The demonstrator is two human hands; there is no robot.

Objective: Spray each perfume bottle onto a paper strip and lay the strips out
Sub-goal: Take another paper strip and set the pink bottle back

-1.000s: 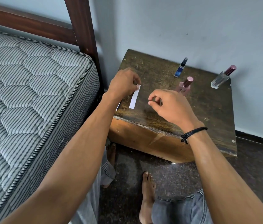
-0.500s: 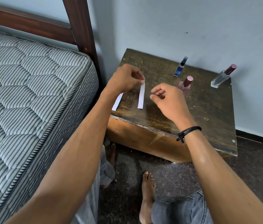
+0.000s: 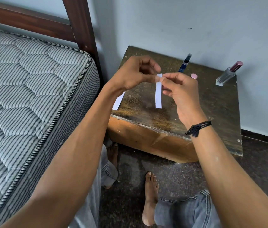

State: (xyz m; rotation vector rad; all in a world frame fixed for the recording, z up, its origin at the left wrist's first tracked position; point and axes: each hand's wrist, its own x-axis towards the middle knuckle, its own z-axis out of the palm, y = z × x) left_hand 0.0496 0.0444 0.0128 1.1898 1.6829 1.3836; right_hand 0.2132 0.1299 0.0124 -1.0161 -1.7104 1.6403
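Note:
A white paper strip (image 3: 158, 96) hangs upright above the wooden table (image 3: 212, 109). My left hand (image 3: 130, 74) pinches its top end between thumb and finger. My right hand (image 3: 179, 89) pinches the same top end from the right. A second white strip (image 3: 118, 101) lies at the table's left edge, partly hidden by my left wrist. Three perfume bottles stand at the back: a slim blue one (image 3: 185, 63), a pink-capped one (image 3: 194, 76) mostly hidden behind my right hand, and a clear one with a maroon cap (image 3: 228, 74).
A striped mattress (image 3: 31, 96) and dark wooden bedpost (image 3: 80, 30) stand close on the left. The wall runs behind the table. My bare feet (image 3: 149, 199) and jeans are on the dark floor below.
My left hand lifted the strip up and to the right. My right hand moved in and took hold of its top end.

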